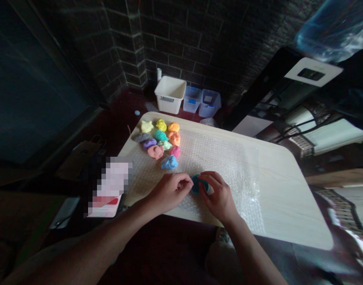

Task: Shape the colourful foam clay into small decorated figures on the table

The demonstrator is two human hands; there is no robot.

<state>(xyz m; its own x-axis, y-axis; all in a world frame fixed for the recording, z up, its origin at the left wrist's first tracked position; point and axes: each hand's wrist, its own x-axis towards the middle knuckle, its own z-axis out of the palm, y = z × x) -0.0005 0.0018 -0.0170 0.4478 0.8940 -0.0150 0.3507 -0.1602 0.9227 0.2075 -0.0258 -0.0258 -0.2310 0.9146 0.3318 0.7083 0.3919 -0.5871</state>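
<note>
Near the front edge of the table, a dark teal piece of modelling clay (195,185) lies between my two hands over the bubble wrap. It looks rounded, and fingers hide part of it. My left hand (171,192) has its thumb and fingertips pinched together at the left edge of the piece. Curled round the right side, my right hand (218,194) grips it between thumb and fingers. Beyond my left hand sit several soft lumps of clay, among them a blue lump (169,162), a pink lump (175,151), a salmon lump (155,152) and a purple lump (149,143).
Bubble wrap (225,158) covers the middle of the pale wooden table (284,186). A device with a blurred screen (110,190) is at the table's left edge. On the floor behind stand a white bin (170,97) and two clear boxes, one a blue-tinted box (210,103).
</note>
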